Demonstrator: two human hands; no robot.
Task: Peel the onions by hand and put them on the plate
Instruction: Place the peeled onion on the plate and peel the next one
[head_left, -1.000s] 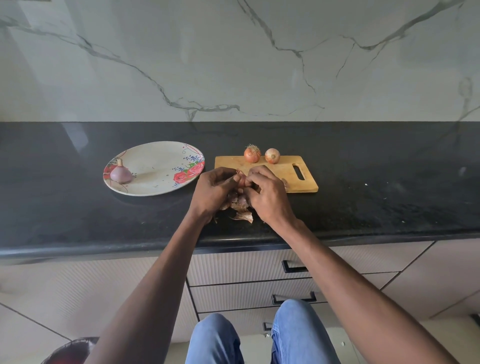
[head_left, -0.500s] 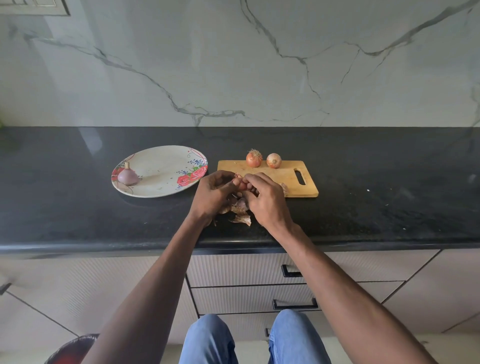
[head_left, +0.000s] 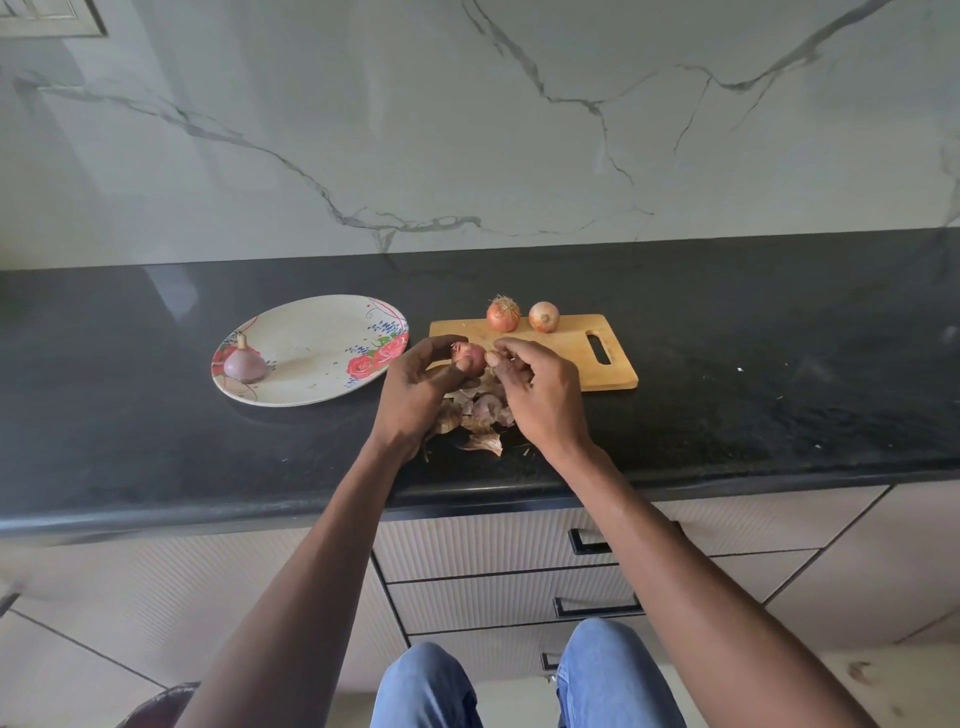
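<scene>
Working over the black counter (head_left: 156, 457), the person sits facing it with both forearms reaching up from six o'clock toward the middle of the view. The floral plate (head_left: 311, 317) lies at about nine o'clock from the hands and already carries one peeled onion (head_left: 244, 364) near its left rim. The wooden cutting board (head_left: 571, 358) sits at about two o'clock from the hands, with two unpeeled onions (head_left: 503, 314) along its far edge.

The left hand (head_left: 415, 389) is curled round the onion being peeled (head_left: 470, 356), thumb and fingers clamped on it and holding it up just above the counter. The right hand (head_left: 540, 395) is bent at the knuckles, its fingertips (head_left: 498, 358) pinched together on what looks like a scrap of skin at the onion's three o'clock side.

To strip it cleanly, the left hand should probably turn the bulb a little after each pull, so the right can catch a fresh edge and draw the skin toward the root.

The heap of skins (head_left: 483, 421) lies beneath the hands, at six o'clock.
</scene>
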